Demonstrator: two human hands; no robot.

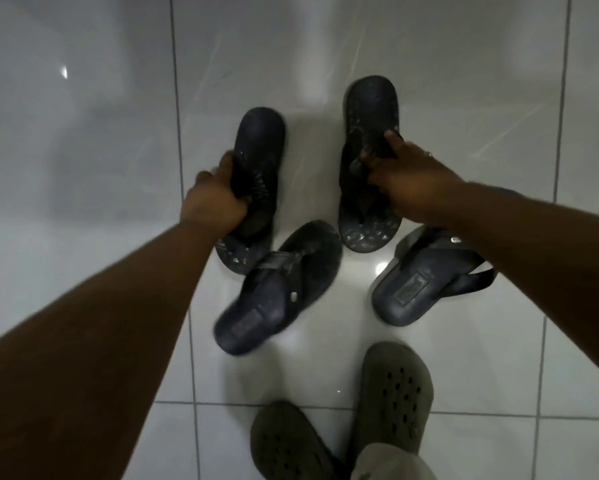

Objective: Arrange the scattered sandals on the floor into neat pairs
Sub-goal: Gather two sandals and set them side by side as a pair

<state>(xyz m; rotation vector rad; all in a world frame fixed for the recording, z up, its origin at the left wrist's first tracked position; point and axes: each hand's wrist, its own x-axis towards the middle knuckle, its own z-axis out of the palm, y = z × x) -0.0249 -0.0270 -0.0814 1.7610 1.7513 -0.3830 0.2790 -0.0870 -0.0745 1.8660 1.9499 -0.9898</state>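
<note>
I have one speckled flip-flop in each hand, taken by the straps so the soles stay flat and I can steer them without touching the dirty footbeds. My left hand [218, 202] is closed around the strap of the left flip-flop [256, 161], fingers curled under it; my right hand [402, 181] is closed the same way over the strap of the right flip-flop [367, 133]. Both point the same way, toes toward me and heels away, but they sit apart with a strip of white tiled floor [308, 116] between them, and the right one lies a bit farther from me. Holding both at once lets me slide them together and line up the ends in one move, which I judge to be the step in hand. Nearer to me the two dark slide sandals are not yet paired: the left slide sandal [256, 306] lies askew with its toe end touching the left flip-flop, and the right slide sandal [412, 285] is tilted the other way, partly under my right forearm. I judge they come next, once this pair is set. The olive clogs [395, 393] at the bottom are on my feet, so they stay out of it.
</note>
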